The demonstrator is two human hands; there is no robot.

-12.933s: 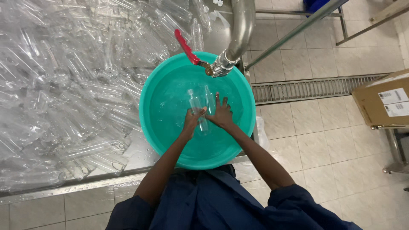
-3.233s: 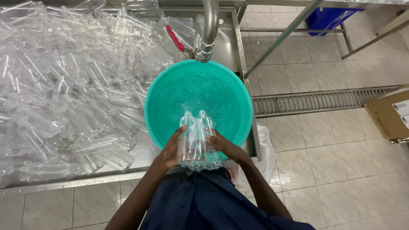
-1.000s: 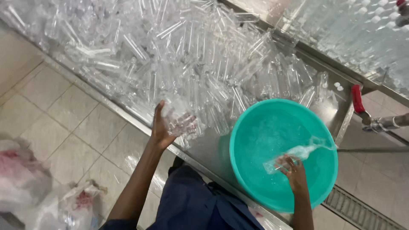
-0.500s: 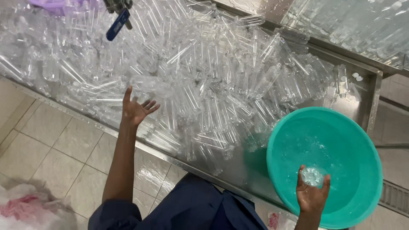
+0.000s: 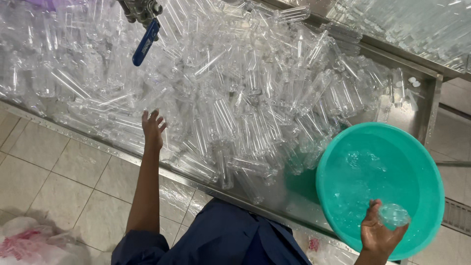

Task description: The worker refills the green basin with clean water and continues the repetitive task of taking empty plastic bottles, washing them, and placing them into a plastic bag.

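One left hand (image 5: 153,128) now lower over bottles (image 5: 235,98), right hand (image 5: 378,234) unchanged

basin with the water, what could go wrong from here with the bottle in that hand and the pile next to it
The green basin sits at the near edge of the steel tray, so a bump might tip or slop water onto the tiled floor. The right hand grips one clear bottle over the rim; wet, it could slip out. The left hand is open over the heaped bottle pile, and bottles near the edge could roll off.
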